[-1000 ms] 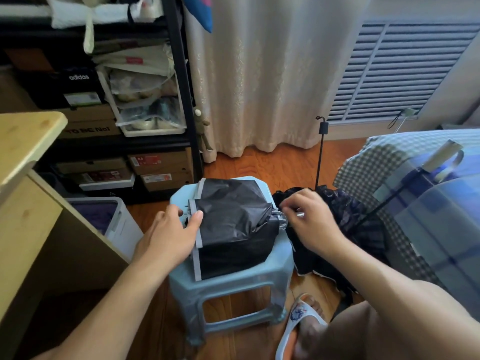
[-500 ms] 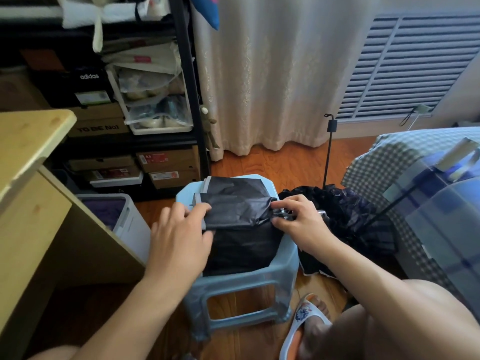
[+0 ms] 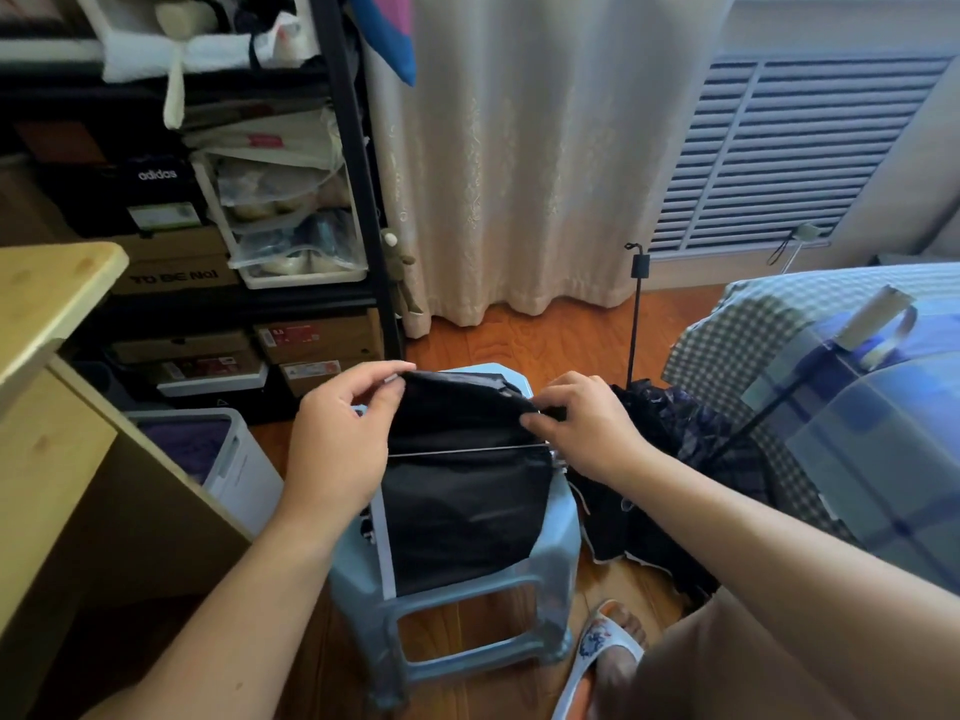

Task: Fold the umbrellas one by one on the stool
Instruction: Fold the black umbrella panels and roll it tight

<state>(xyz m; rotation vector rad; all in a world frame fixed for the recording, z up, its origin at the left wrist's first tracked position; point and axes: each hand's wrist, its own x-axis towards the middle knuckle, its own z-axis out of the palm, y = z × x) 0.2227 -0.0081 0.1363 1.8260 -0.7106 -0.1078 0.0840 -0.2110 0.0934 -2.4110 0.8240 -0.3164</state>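
Observation:
A black umbrella (image 3: pixel 462 506) with a grey edge band lies flattened on the light blue plastic stool (image 3: pixel 563 532). A thin metal rib crosses its canopy. My left hand (image 3: pixel 340 439) pinches the far left edge of the black fabric and lifts it. On the right, my right hand (image 3: pixel 587 423) pinches the same flap, close to the umbrella's metal tip end. A second dark patterned umbrella (image 3: pixel 691 449) lies crumpled on the floor to the right of the stool, its thin black shaft (image 3: pixel 635 314) standing upright.
A wooden desk (image 3: pixel 52 324) stands at left with a white bin (image 3: pixel 234 459) beside it. Black shelving (image 3: pixel 358 189) with shoe boxes fills the back left. A checked bed (image 3: pixel 841 376) is at right. My slippered foot (image 3: pixel 602 652) rests by the stool's front right leg.
Both hands rose from pressing the umbrella's sides and now lift the far edge of the black fabric toward me, exposing a metal rib.

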